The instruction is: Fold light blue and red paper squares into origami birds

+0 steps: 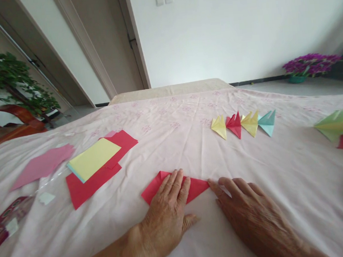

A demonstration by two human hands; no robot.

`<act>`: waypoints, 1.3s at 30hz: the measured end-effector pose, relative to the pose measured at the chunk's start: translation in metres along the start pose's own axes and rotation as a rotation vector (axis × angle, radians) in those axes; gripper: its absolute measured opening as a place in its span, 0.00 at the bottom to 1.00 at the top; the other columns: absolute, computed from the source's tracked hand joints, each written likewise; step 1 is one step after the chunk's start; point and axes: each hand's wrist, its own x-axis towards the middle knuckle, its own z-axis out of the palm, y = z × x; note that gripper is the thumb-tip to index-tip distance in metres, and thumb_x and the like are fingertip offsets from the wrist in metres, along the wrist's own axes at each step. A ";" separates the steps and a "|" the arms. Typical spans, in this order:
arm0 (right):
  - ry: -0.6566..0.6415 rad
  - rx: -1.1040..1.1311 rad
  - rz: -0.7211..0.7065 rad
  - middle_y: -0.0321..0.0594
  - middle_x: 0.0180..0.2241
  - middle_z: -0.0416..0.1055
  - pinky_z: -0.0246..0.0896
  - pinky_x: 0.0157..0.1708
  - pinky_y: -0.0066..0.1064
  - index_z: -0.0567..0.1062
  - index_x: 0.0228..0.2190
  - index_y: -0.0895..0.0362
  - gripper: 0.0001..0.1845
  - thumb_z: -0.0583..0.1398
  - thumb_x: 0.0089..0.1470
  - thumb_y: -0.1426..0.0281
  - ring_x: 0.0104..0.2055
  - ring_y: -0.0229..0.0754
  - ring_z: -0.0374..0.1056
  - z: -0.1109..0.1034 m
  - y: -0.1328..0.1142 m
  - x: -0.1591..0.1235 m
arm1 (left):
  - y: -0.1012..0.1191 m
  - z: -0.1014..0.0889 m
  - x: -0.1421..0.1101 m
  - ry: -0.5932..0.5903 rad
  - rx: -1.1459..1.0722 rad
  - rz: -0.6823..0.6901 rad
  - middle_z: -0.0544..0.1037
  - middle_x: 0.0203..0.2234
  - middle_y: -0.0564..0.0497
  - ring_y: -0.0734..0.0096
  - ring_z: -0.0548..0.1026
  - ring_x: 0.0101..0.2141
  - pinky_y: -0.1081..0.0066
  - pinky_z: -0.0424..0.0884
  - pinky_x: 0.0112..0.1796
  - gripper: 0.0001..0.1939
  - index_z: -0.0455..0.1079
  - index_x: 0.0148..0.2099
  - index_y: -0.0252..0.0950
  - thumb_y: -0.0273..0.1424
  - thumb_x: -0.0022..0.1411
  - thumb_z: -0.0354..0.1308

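A red sheet of folded paper (198,187) lies on the cloth in front of me, its right end narrowing to a point. My left hand (166,209) rests flat on the middle of it, fingers stretched out and covering part of its folds. At the paper's right tip, the index finger of my right hand (247,206) touches the point. The other fingers of that hand are loosely bent, with nothing held between them. Further back on the right stand folded paper pieces: yellow (218,127), red (234,125), another yellow (250,124) and light blue (267,123).
To the left lie a yellow sheet (96,157) over red sheets (95,187) and a pink sheet (42,165). A dark red package (6,225) is at the left edge. Green folded paper (330,126) lies far right. A pink-white cloth (166,133) covers the surface.
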 end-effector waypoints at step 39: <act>-0.067 0.162 0.009 0.52 0.66 0.45 0.42 0.64 0.46 0.53 0.64 0.65 0.34 0.41 0.67 0.55 0.68 0.50 0.43 0.003 -0.059 0.032 | -0.022 0.010 -0.020 0.111 0.016 -0.213 0.54 0.65 0.31 0.44 0.50 0.65 0.41 0.47 0.59 0.38 0.53 0.67 0.36 0.55 0.64 0.42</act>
